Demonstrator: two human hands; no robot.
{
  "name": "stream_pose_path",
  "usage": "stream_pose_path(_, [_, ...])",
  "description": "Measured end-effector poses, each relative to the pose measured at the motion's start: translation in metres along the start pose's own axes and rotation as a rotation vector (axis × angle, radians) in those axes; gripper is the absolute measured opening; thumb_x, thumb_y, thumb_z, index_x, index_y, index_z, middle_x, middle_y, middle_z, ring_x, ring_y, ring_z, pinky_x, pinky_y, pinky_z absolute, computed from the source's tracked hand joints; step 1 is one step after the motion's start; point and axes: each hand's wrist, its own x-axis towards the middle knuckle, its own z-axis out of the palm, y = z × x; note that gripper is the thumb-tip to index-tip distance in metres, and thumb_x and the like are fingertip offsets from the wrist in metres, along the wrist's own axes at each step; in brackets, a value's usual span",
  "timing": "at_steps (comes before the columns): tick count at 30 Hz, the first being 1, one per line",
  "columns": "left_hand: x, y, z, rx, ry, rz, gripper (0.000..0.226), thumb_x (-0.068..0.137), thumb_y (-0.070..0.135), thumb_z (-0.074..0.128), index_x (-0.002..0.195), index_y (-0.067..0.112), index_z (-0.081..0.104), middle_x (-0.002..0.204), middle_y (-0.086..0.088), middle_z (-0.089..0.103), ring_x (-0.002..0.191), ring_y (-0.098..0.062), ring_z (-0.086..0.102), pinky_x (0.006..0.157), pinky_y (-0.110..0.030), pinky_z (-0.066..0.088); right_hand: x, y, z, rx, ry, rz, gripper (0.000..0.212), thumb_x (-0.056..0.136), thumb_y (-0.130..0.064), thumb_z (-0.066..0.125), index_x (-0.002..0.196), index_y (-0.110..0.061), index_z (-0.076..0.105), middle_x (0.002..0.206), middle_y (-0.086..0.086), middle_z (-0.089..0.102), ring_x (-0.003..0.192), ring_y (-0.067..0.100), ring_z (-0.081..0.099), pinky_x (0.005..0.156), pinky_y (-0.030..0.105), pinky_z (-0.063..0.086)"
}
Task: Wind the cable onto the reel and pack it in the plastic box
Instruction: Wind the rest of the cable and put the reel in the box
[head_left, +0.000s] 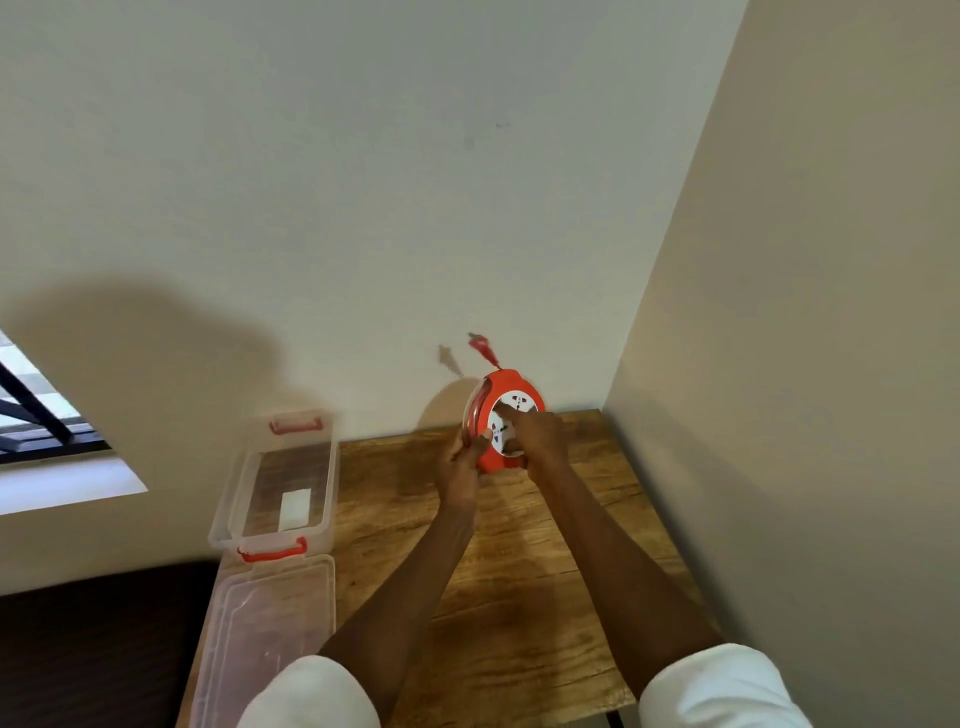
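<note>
I hold one orange reel (506, 415) upright above the far end of the wooden table (519, 597), close to the wall. My left hand (460, 467) curls round the reel's left rim, thumb lying on the orange front. My right hand (535, 434) is on the white socket face (506, 423), fingers bent against it; I think one fingertip is hooked into a winding hole, but the blur makes that hard to be sure of. There are dark marks on the white face, and none of them reads as lettering.

The cable (474, 410) sits coiled in the groove on the reel's left side. One red plug (480, 351) sticks up from the top of the reel, its end smeared.

Left of the reel, on the table's left edge, stands one clear plastic box (275, 483) with two red latches, one at each short end. A white label (295, 510) lies inside it; I can read no writing on it. The box's one clear lid (265, 639) lies flat just nearer to me than the box, touching its near end.
</note>
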Motion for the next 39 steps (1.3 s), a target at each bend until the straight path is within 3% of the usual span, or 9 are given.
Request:
stream_pose_path(3, [0.002,0.002,-0.003,0.071,-0.023,0.045,0.041,0.089,0.031,0.074,0.128,0.025,0.065,0.118,0.000,0.074,0.106,-0.023,0.072,0.090,-0.043,0.060,-0.004,0.004,0.002,0.387,-0.083,0.185,0.068,0.083,-0.041,0.080,0.133,-0.005,0.051,0.119,0.016,0.068,0.070,0.022,0.067,0.046,0.024,0.049])
stream_pose_path(8, [0.007,0.013,-0.010,0.113,-0.058,0.069,0.038,0.087,0.034,0.075,0.124,0.028,0.067,0.114,0.004,0.075,0.101,-0.019,0.074,0.081,-0.034,0.062,-0.003,0.003,0.001,0.357,-0.122,0.194,0.067,0.083,-0.047,0.078,0.131,-0.008,0.051,0.118,0.019,0.070,0.082,0.027,0.073,0.045,0.024,0.052])
stream_pose_path(11, [0.011,0.015,-0.013,0.037,-0.055,0.012,0.033,0.088,0.030,0.074,0.121,0.026,0.068,0.115,-0.002,0.075,0.101,-0.023,0.074,0.082,-0.040,0.062,-0.005,0.000,-0.002,0.238,-0.152,0.126,0.056,0.086,-0.047,0.075,0.121,-0.007,0.056,0.101,0.017,0.076,0.066,0.023,0.072,0.043,0.023,0.049])
stream_pose_path(15, [0.018,0.021,-0.030,0.004,-0.028,-0.084,0.044,0.092,0.029,0.070,0.133,0.019,0.061,0.121,-0.006,0.072,0.107,-0.028,0.070,0.091,-0.051,0.059,0.000,0.004,-0.014,-0.181,-0.064,-0.168,0.039,0.090,-0.041,0.066,0.115,-0.012,0.071,0.087,0.008,0.079,0.079,0.025,0.075,0.067,0.033,0.057])
stream_pose_path(19, [0.023,0.031,-0.057,0.021,-0.022,-0.171,0.045,0.092,0.029,0.068,0.133,0.012,0.060,0.123,-0.012,0.070,0.113,-0.032,0.066,0.097,-0.054,0.054,0.007,0.003,-0.033,-0.428,0.127,-0.422,0.031,0.094,-0.041,0.063,0.115,-0.020,0.069,0.110,-0.002,0.073,0.098,0.019,0.068,0.090,0.038,0.056])
stream_pose_path(24, [0.017,0.038,-0.086,0.045,-0.066,-0.212,0.039,0.090,0.022,0.069,0.126,0.008,0.064,0.106,-0.011,0.076,0.093,-0.030,0.070,0.065,-0.040,0.061,0.010,0.006,-0.030,-0.438,-0.132,-0.429,0.046,0.097,-0.051,0.059,0.135,-0.025,0.057,0.124,-0.001,0.066,0.105,0.016,0.063,0.097,0.042,0.054])
stream_pose_path(30, [0.007,0.033,-0.105,0.202,-0.117,-0.261,0.046,0.083,0.031,0.074,0.123,0.009,0.065,0.108,-0.015,0.072,0.086,-0.027,0.065,0.064,-0.035,0.053,-0.001,0.009,-0.001,-0.367,-0.353,-0.495,0.035,0.104,-0.036,0.051,0.135,-0.025,0.061,0.112,0.004,0.074,0.099,0.023,0.071,0.090,0.044,0.059])
stream_pose_path(34, [-0.001,0.033,-0.122,0.214,-0.084,-0.270,0.039,0.089,0.029,0.067,0.124,0.013,0.064,0.113,-0.014,0.071,0.093,-0.029,0.065,0.063,-0.032,0.054,-0.007,0.016,0.011,-0.384,-0.440,-0.543,0.034,0.106,-0.036,0.046,0.137,-0.032,0.058,0.092,-0.002,0.076,0.081,0.016,0.072,0.068,0.021,0.058])
stream_pose_path(39, [-0.004,0.037,-0.146,0.229,-0.002,-0.231,0.037,0.090,0.028,0.068,0.123,0.013,0.067,0.112,-0.014,0.073,0.098,-0.033,0.066,0.066,-0.034,0.054,-0.006,0.017,0.032,-0.351,-0.587,-0.441,0.032,0.102,-0.032,0.056,0.134,-0.037,0.056,0.100,0.002,0.076,0.090,0.024,0.074,0.075,0.038,0.062])
